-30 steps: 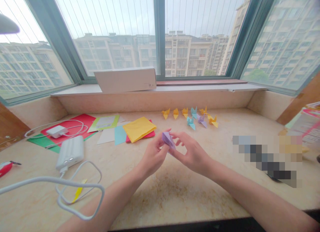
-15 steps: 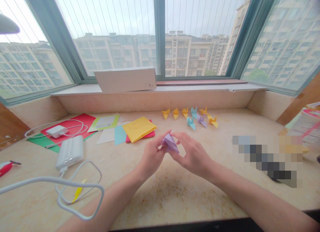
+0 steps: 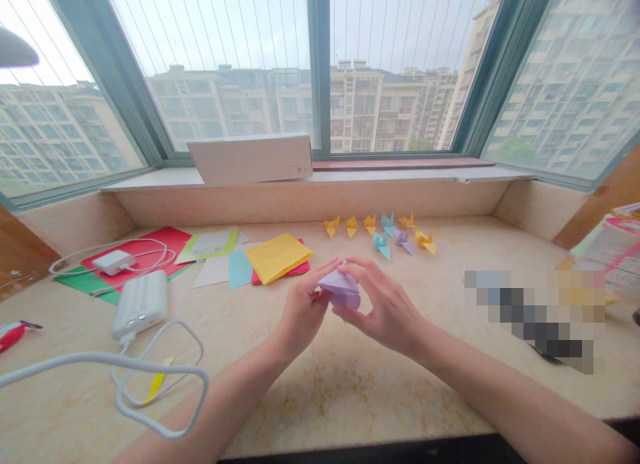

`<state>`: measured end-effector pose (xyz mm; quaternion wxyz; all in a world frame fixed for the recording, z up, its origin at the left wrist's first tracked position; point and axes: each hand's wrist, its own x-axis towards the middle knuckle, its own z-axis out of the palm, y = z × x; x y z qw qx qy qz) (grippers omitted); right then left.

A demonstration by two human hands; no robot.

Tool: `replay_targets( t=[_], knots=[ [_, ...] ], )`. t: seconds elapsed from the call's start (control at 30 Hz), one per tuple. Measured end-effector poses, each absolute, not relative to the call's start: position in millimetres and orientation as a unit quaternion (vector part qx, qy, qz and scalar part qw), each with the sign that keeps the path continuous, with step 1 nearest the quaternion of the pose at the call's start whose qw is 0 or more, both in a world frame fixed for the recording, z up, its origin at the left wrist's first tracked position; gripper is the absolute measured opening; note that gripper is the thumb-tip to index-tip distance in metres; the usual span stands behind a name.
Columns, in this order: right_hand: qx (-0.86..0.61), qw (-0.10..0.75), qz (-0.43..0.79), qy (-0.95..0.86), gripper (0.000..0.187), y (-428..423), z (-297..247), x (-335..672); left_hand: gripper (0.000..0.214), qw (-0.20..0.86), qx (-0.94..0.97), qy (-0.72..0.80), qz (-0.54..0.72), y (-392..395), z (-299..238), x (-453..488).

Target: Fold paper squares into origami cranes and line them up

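Note:
A small folded piece of purple paper (image 3: 339, 289) is held above the marble sill (image 3: 325, 384) between both hands. My left hand (image 3: 301, 311) pinches its left side with thumb and fingertips. My right hand (image 3: 387, 305) pinches its right side, the index finger curved over the top. Behind them stand several folded paper cranes (image 3: 387, 235) in yellow, blue and purple. A stack of coloured paper sheets (image 3: 277, 258), yellow on top, lies to the left of the hands.
A white power bank (image 3: 141, 305) with a looping white cable (image 3: 150, 377) lies at the left, near a white charger (image 3: 114, 261) on red and green sheets. A long white box (image 3: 251, 159) rests on the window ledge. A blurred patch covers things at the right.
The purple paper has been turned and opened between the fingers, showing a broader face. Both hands stayed in nearly the same place.

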<state>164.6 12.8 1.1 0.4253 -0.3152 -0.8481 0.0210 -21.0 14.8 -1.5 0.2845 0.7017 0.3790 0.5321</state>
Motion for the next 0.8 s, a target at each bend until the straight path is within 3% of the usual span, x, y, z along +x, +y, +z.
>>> replay_targets(
  t=[0.3, 0.67, 0.8],
  knots=[
    [-0.301, 0.498, 0.02, -0.813, 0.029, 22.0, -5.8, 172.1, 0.033, 0.314, 0.718, 0.345, 0.516, 14.8, -4.4, -18.5],
    [-0.306, 0.462, -0.044, -0.831, 0.046, 15.2, 0.2, 167.7, 0.026, 0.268, 0.692, 0.379, 0.553, 13.2, -1.3, -21.1],
    [-0.326, 0.457, -0.048, -0.826, 0.044, 16.3, -2.1, 169.5, 0.031, 0.26, 0.717, 0.375, 0.527, 12.5, -3.2, -19.8]
  ],
)
